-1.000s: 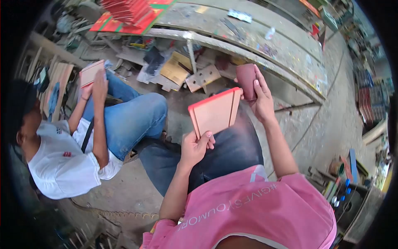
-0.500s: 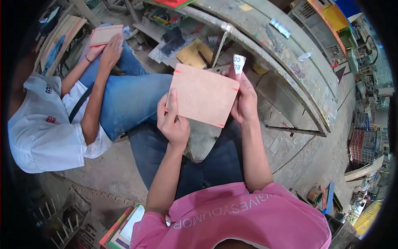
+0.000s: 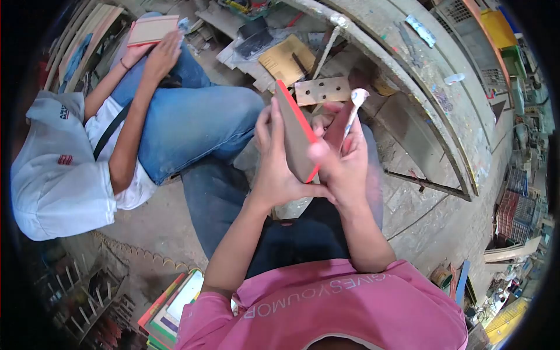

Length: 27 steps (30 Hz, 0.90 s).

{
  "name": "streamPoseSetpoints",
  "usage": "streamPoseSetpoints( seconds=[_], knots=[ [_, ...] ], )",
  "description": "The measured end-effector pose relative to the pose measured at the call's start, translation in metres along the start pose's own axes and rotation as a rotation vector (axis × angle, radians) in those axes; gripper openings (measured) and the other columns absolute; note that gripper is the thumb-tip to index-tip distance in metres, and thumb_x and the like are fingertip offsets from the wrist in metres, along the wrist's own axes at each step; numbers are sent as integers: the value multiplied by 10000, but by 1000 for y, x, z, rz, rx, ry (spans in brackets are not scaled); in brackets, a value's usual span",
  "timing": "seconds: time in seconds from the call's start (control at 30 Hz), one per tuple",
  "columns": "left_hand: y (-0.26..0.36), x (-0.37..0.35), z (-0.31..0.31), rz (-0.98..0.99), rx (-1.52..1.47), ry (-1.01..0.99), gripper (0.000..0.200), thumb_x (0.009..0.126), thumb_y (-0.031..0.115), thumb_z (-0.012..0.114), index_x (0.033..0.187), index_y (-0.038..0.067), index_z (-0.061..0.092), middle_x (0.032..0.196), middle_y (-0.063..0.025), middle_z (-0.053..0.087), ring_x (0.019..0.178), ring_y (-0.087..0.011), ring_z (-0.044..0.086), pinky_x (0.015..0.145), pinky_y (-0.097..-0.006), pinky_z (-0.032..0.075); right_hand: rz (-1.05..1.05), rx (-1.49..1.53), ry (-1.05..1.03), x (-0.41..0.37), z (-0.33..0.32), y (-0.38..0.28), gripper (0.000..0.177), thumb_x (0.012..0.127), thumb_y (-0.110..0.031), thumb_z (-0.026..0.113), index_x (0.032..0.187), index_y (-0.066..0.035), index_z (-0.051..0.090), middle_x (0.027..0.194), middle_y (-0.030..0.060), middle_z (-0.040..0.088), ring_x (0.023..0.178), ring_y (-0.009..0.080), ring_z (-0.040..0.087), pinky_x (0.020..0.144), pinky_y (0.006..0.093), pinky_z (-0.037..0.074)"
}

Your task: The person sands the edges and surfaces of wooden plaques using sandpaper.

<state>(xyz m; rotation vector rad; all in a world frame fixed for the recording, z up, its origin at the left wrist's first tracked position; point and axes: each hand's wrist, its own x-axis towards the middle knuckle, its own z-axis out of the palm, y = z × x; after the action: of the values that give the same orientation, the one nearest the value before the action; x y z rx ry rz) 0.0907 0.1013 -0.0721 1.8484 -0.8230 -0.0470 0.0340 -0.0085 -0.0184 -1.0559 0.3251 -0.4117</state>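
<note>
A thin board (image 3: pixel 293 137) with a red edge is tilted steeply over my lap, its face turned to the left. My left hand (image 3: pixel 274 163) is wrapped round its left side and lower end. On the right, my right hand (image 3: pixel 350 163) holds a folded piece of sandpaper (image 3: pixel 340 126) with a white printed back, and its blurred thumb lies at the board's red edge. A small block with dark holes (image 3: pixel 322 91) shows just beyond the hands.
At the left a seated co-worker (image 3: pixel 64 169) in a white shirt holds a similar red-edged board (image 3: pixel 153 30). A worn bench (image 3: pixel 402 76) curves across the upper right. Colourful boards (image 3: pixel 175 303) are stacked at the lower left, and crates (image 3: pixel 513 204) stand far right.
The board has been turned from nearly face-up to steeply on edge, showing its red side. My right hand has come lower and closer to my left. The view has shifted slightly.
</note>
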Motion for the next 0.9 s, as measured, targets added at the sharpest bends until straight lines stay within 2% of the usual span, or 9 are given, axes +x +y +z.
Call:
streamPoseSetpoints(
  seconds=[0.07,0.1,0.13,0.2,0.33,0.37,0.47,0.8,0.9],
  knots=[
    [-13,-3,-5,-6,-258,-165,1252,594,517,800,1470,-66,122,1409,-270,262,1310,-380,262,1095,-467,190,143,470,-109,5,-7,4,674,906,-563,516,1350,-83,352,958,70,475,667,106,414,578,259,389],
    [-7,-10,-1,-280,-599,-139,1219,596,462,801,1471,-68,137,1394,-242,303,1309,-356,270,1097,-443,201,106,365,-50,6,-7,0,675,920,-592,446,1356,-87,344,937,71,480,651,105,404,570,260,372],
    [-5,-8,0,-282,-590,-132,1219,596,462,801,1471,-68,137,1394,-242,303,1309,-356,270,1097,-443,201,65,258,7,9,-8,-5,682,935,-621,375,1361,-91,336,915,72,486,636,105,395,561,262,356],
    [-5,-3,0,-52,-530,-88,1229,604,468,799,1476,-65,117,1392,-236,297,1307,-343,277,1098,-427,215,-57,6,105,16,-21,0,619,969,-583,308,1352,-100,364,808,58,490,593,105,371,554,269,340],
    [-10,-5,0,-69,-516,-71,1246,593,484,805,1483,-45,112,1390,-235,283,1303,-347,279,1096,-429,221,-155,-228,-40,15,-36,10,625,889,-432,626,1305,-15,415,621,-6,466,567,97,426,554,254,356],
    [-9,-5,-1,-70,-519,-73,1246,593,484,805,1483,-45,112,1390,-235,283,1303,-347,279,1096,-429,221,-68,-56,-45,12,-34,9,682,712,-191,836,1268,-13,482,866,-26,570,725,34,537,647,174,434],
    [-8,-3,-5,-45,-422,-118,1244,586,469,810,1484,-40,116,1377,-226,291,1300,-349,268,1095,-435,216,18,-3,-58,5,-19,0,716,660,-71,852,1261,-7,469,824,8,635,747,55,600,672,187,463],
    [-8,-4,-15,-47,-178,-126,1212,527,356,807,1494,16,160,1370,-247,301,1275,-383,265,1071,-480,184,-150,-414,123,8,-20,-25,686,618,-62,876,1193,-5,506,824,52,665,793,104,639,697,213,490],
    [-4,-2,-17,-84,-171,-140,1160,542,279,781,1481,-29,174,1438,-221,259,1341,-331,247,1107,-417,220,-185,-511,71,8,-23,-29,695,610,-112,883,1191,-7,515,752,33,648,725,77,615,646,191,453]
  ],
)
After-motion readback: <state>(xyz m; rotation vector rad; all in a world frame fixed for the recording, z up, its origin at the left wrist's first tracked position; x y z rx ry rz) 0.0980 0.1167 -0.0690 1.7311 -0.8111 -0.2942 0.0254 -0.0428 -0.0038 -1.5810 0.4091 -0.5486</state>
